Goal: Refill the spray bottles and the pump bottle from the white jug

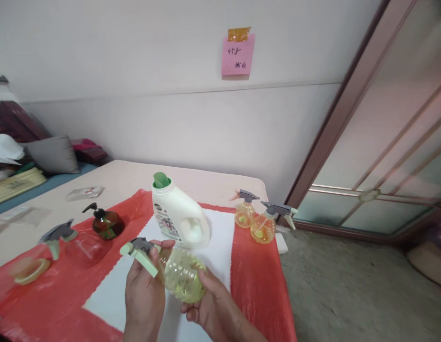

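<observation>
My left hand (144, 285) grips the grey and pale green trigger head (140, 251) of a round, ribbed, clear spray bottle (184, 275) holding yellow-green liquid. My right hand (215, 304) cups the bottle's body from below and behind, fingers wrapped round it. The bottle is held above a white cloth (220, 242) lying on a red plastic sheet (258, 280).
A white detergent jug (179, 216) with a green cap stands just behind. Two orange spray bottles (256, 221) stand at the right table edge. To the left are a dark pump bottle (106, 223), a clear spray bottle (74, 242) and a round lid (28, 270). Floor lies right.
</observation>
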